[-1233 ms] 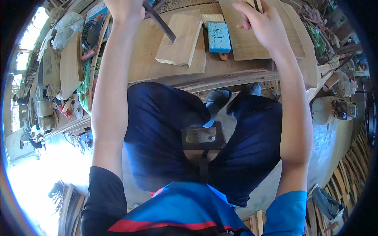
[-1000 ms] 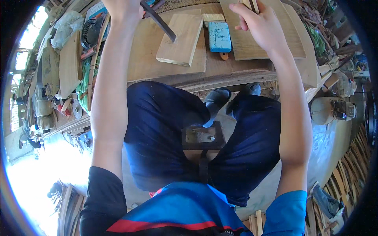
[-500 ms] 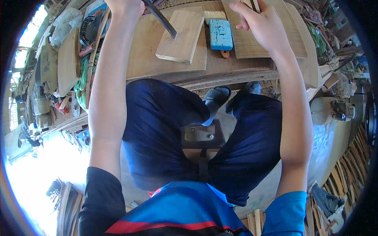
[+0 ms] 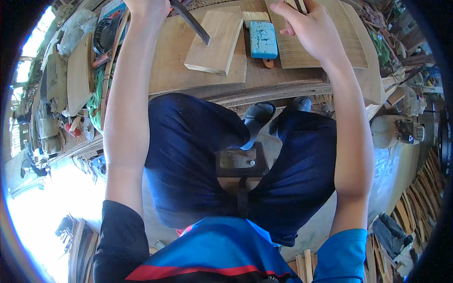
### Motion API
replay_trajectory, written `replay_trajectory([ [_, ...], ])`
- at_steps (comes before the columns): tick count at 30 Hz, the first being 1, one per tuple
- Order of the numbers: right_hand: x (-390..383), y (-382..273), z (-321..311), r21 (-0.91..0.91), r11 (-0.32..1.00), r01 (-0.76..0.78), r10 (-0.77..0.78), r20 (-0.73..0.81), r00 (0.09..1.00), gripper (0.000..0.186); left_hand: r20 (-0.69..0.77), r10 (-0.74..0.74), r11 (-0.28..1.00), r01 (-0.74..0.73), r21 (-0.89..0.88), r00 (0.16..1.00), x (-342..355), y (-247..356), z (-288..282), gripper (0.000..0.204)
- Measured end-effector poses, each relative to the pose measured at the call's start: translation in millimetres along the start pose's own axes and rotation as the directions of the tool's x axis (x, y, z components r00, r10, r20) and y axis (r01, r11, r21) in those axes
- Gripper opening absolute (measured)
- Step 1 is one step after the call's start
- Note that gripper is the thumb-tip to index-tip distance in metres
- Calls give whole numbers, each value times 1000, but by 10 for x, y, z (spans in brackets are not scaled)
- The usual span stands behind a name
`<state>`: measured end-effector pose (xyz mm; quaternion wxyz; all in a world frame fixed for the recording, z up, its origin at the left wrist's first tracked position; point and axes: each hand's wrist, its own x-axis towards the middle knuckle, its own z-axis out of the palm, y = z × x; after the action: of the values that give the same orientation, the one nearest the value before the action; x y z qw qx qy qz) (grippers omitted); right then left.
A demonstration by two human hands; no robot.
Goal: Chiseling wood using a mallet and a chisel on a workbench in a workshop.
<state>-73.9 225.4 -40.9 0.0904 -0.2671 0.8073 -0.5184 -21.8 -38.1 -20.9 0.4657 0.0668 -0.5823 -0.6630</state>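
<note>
Cluttered workshop bench, w/ scrap and offcuts crowding both sides: at far left we see a crumpled clear plastic bag (image 4: 78, 33), a curved pale wood plank (image 4: 78, 80) and bunched green plastic (image 4: 97, 94); at right, a rounded whitish tank (image 4: 384, 131) and, below, a heap of thin brown wood strips (image 4: 415, 198). Btwn the two hands, a turquoise rectangular block (image 4: 263, 40) lies over a flat brush, its pale bristles (image 4: 255, 17) & orange handle tip (image 4: 268, 63) poking out at opp. ends.

The pale rectangular wood block (image 4: 217, 52) lies on a thin light-brown board (image 4: 172, 70), to the right of & nearer the body than the left hand (image 4: 148, 7). A dark flat metal bar (image 4: 192, 23) slants from that hand's thumb side, lower end on the block's top. Frame edge crops the fingers, so we can't tell how tightly they close. The right hand (image 4: 311, 26), approx. level w/ it, is curled round a pale wood stick w/ a dark stripe (image 4: 302, 5), also cropped, over a wide brown board (image 4: 347, 49).

Textures: wood block smooth, fine-grained, straight-edged; turquoise surface pitted & cracked; wide board streaked w/ grain.
</note>
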Motion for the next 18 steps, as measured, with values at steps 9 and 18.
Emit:
replay_trajectory([
  [9, -15, -31, 9, -36, 998, 51, -51, -7, 999, 38, 28, -11, 1000, 11, 11, 1000, -58, 59, 94, 36],
  [18, -180, -1417, -226, -442, 889, -124, 12, -249, 968, 43, 48, 43, 998, -45, 51, 998, -79, -48, 169, 30],
])
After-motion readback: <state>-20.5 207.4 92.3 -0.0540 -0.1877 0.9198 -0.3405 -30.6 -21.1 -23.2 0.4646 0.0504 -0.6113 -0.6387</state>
